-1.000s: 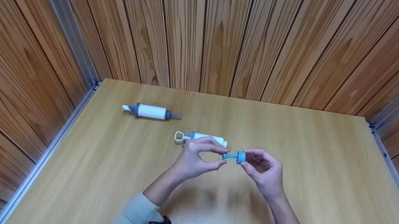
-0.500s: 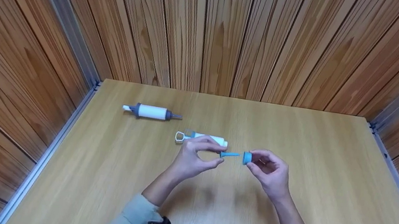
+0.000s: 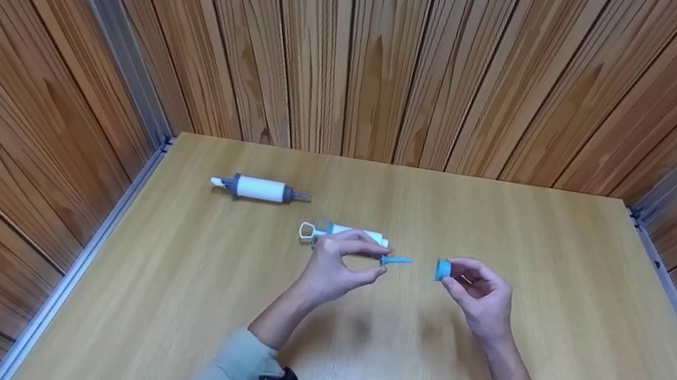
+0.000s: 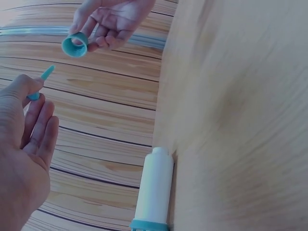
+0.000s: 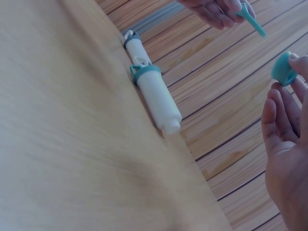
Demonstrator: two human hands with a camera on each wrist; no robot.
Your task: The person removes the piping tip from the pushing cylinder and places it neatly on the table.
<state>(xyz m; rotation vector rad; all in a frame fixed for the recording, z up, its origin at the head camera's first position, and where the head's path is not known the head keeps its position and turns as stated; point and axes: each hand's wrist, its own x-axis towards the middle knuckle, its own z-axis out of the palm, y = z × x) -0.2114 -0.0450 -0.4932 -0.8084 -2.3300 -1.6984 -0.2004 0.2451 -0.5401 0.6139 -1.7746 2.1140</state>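
Between thumb and fingertips my left hand pinches a slim tapered teal nozzle, its narrow tip pointing right. My right hand pinches a short hollow teal cap; its open inside shows in the left wrist view. Nozzle and cap are apart, with a gap between them above the table. Just behind my left hand lies a white syringe-like tube with a teal collar and a loop handle. My left fingers partly cover it in the head view.
A second white tube with grey ends, a white handle and a thin grey nozzle lies farther back on the left of the wooden table. Wood-plank walls stand at the back and both sides.
My right hand has drawn the cap off the nozzle's end and moved it to the right. My left hand stays nearly in place, still holding the nozzle.
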